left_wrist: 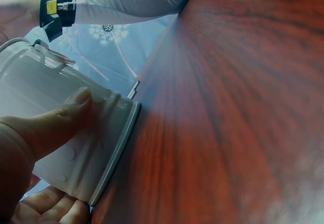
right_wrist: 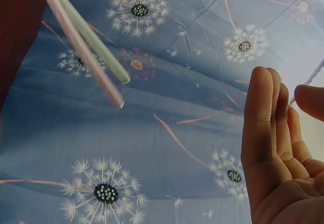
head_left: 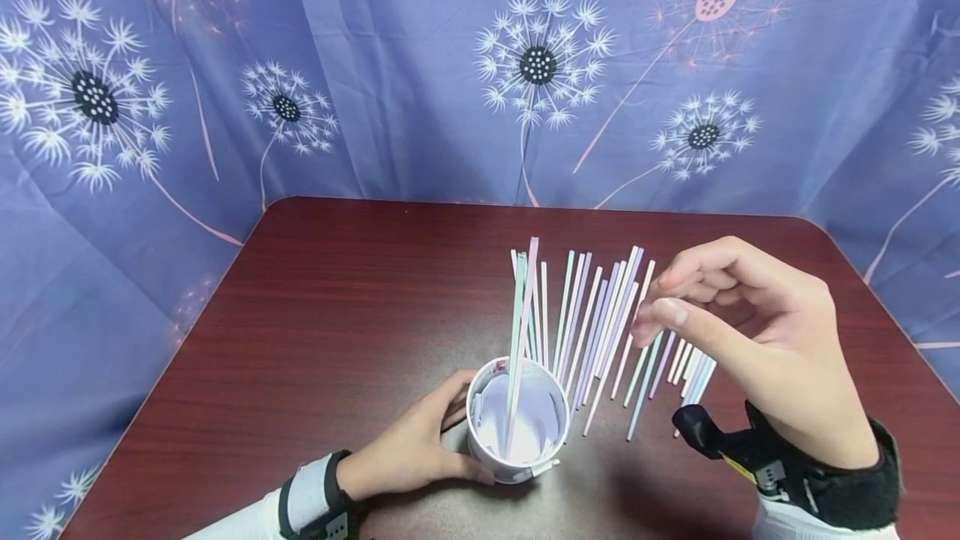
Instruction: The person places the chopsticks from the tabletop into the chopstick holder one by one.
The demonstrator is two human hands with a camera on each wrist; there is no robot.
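A white cup [head_left: 517, 423] stands on the dark red table [head_left: 315, 332]. My left hand [head_left: 416, 444] grips the cup's side; in the left wrist view the thumb [left_wrist: 55, 120] presses on the cup wall [left_wrist: 61, 148]. Two straws, a pink straw [head_left: 523, 332] and a green straw [head_left: 516, 315], stand in the cup and lean out; the right wrist view shows the pink straw [right_wrist: 81, 47] and green straw [right_wrist: 93, 44] tips. My right hand [head_left: 750, 332] hovers above the loose straws [head_left: 607, 332] on the table, fingers loosely bent, holding nothing.
A blue curtain [head_left: 420, 65] with dandelion prints surrounds the table on the back and sides. The loose straws lie in a fan right of the cup. The table's left half [head_left: 300, 298] is bare wood.
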